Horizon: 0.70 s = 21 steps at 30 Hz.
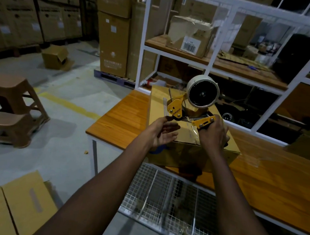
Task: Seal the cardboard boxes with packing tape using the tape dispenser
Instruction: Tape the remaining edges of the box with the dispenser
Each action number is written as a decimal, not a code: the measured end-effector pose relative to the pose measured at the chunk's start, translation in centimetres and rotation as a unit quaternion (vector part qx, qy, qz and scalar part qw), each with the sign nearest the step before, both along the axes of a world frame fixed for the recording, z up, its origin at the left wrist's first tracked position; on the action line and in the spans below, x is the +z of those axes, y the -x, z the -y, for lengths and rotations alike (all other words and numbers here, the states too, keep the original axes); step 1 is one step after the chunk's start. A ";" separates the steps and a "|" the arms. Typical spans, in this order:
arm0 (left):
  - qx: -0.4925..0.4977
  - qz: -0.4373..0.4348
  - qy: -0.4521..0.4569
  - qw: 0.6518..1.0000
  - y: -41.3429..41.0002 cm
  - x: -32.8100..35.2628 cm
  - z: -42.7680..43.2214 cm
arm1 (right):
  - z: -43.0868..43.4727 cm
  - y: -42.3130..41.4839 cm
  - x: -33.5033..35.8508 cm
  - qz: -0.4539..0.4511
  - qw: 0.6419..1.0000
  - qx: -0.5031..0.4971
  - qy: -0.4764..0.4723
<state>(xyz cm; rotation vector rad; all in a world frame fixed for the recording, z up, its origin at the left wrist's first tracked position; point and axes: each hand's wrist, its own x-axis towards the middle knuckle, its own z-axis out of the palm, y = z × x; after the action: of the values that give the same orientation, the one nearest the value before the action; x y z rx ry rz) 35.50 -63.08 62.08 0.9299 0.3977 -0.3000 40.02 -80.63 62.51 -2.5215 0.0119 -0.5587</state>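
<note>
Yellow metal tape dispenser with cream-white tape roll, raised just above the top of a brown cardboard box. Gripped at the rear handle by the right hand, fingers curled around it. Left hand palm-up at the front end, fingers loosely straight, thumb and forefinger at the front plate; pinching or merely touching, cannot tell. Box resting on an orange wooden table. Under the near edge, a white wire-mesh basket; well off left, brown plastic stools.
</note>
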 end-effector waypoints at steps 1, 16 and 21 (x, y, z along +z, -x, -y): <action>0.029 -0.003 0.017 0.999 -0.1 0.0 0.2 | 0.0 0.0 0.0 0.000 1.000 0.001 0.000; 0.115 0.034 -0.198 0.973 0.1 -4.2 -5.3 | 0.1 -1.4 -2.6 -0.012 0.995 0.045 0.089; 0.140 0.031 -0.255 0.956 0.1 -7.6 -6.5 | -0.8 -1.5 -3.8 -0.012 0.988 0.082 0.134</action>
<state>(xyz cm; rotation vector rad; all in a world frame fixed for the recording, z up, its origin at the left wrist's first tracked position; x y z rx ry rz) 35.39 -56.62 54.47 1.3661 0.5556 0.1004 41.47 -79.80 58.75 -2.7554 -0.2753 -0.4895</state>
